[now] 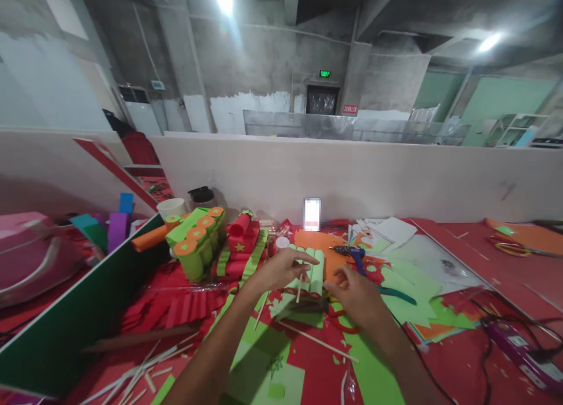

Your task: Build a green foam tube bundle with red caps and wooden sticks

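Light green paper rolls (315, 273) lie side by side in the middle of the table. Over their left part is my left hand (287, 268), index finger stretched across them. A short wooden stick (299, 291) points down from its fingers, which seem to pinch it. Just right of the rolls hovers my right hand (352, 291), fingers bent and apart, with nothing visible in it. Beneath it lie red-handled scissors (347, 324), partly hidden. A blue glue gun (352, 251) rests behind that hand.
Left stand a green-and-orange paper model (196, 241) and a red paper model (241, 238). A dark green board (88, 299) rises at far left. A phone (312, 214) leans on the partition. Thin sticks (321, 340), paper scraps, and a purple corded tool (521, 352) lie around.
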### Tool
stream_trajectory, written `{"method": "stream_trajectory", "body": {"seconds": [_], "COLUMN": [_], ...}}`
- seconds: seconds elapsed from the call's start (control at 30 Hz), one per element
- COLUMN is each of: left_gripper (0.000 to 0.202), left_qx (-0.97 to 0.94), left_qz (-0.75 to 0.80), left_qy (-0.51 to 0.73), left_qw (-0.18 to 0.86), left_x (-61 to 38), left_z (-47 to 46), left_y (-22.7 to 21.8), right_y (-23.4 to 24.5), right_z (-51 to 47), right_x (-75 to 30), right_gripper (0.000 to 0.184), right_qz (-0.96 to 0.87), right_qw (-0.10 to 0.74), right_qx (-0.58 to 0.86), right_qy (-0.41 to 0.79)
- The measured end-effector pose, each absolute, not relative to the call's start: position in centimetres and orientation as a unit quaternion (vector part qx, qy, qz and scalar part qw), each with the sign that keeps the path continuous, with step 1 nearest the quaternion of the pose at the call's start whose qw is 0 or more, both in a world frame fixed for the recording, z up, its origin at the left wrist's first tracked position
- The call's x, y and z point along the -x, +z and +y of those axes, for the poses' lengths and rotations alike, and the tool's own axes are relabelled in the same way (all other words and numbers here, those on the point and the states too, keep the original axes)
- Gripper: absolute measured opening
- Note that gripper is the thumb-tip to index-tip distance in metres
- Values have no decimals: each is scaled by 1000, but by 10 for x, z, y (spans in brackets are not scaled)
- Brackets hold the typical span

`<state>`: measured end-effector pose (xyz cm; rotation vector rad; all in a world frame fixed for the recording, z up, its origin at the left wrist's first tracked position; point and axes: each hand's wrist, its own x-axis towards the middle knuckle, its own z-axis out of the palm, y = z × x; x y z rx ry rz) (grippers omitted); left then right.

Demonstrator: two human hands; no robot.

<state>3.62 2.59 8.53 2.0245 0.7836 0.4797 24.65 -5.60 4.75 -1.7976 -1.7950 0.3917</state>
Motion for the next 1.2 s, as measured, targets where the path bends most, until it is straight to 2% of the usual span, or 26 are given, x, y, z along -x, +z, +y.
{"method": "stream_trajectory", "body": {"seconds": [0.07, 0.13, 0.2, 0.3, 0.5, 0.6, 0.7, 0.83, 1.03, 1.2], "left_gripper": [38, 37, 37, 38, 43, 35, 27, 24, 21, 21], "left_qx": [-814, -812, -809, -800, -773, -774, -745, -748, -764, -751], "left_qz": [303, 296, 305, 339, 430, 516, 634, 656, 642, 659], "left_qy": [227, 262, 286, 299, 309, 263, 151, 92, 58, 10], "left_qw": [442, 430, 414, 395, 350, 255, 142, 44, 33, 34], "left_x": [-46, -51, -50, -42, -7, 16, 35, 43, 19, 2], "left_z": [18, 12, 9, 8, -2, -13, -24, -35, -39, -34], "left_y": [86, 86, 86, 81, 57, 41, 27, 18, 15, 7], "right_y": [53, 53, 48, 37, 14, 5, 2, 4, 5, 5], "right_z": [-55, -53, -49, -47, -51, -51, -52, -54, -53, -53], "right_x": [-222, -205, -195, -190, -191, -191, -189, -185, -183, -184], "right_gripper": [34, 36, 35, 34, 36, 36, 48, 52, 41, 48], "right_qz": [-665, -643, -620, -614, -611, -605, -599, -582, -562, -557], "right_qw": [340, 391, 427, 437, 414, 418, 426, 436, 454, 459], "right_qx": [595, 536, 493, 449, 408, 409, 400, 404, 407, 416], "right_qy": [299, 384, 436, 480, 537, 541, 547, 556, 558, 553]}}
